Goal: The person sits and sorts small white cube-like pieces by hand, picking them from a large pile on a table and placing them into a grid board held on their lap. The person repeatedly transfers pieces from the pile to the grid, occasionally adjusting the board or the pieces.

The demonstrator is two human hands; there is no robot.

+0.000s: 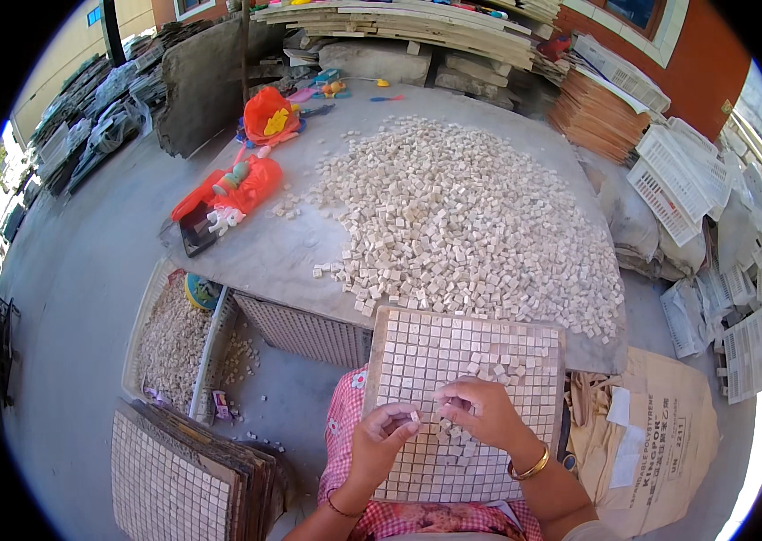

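Note:
A square grid board lies over my lap, most of its cells filled with small pale stone tiles. My left hand hovers above the board's left part, pinching a single whitish stone tile between thumb and fingertips. My right hand is just beside it over the middle of the board, with curled fingers and thumb drawn together. Whatever those fingertips hold is too small to make out. Loose tiles rest on the grid beneath my right hand, and more lie scattered on its upper right part.
A wide heap of tiles covers the stone table ahead. Red plastic bags and toys sit at its far left. Below left are a white crate of tiles and stacked filled boards. A brown sack lies right.

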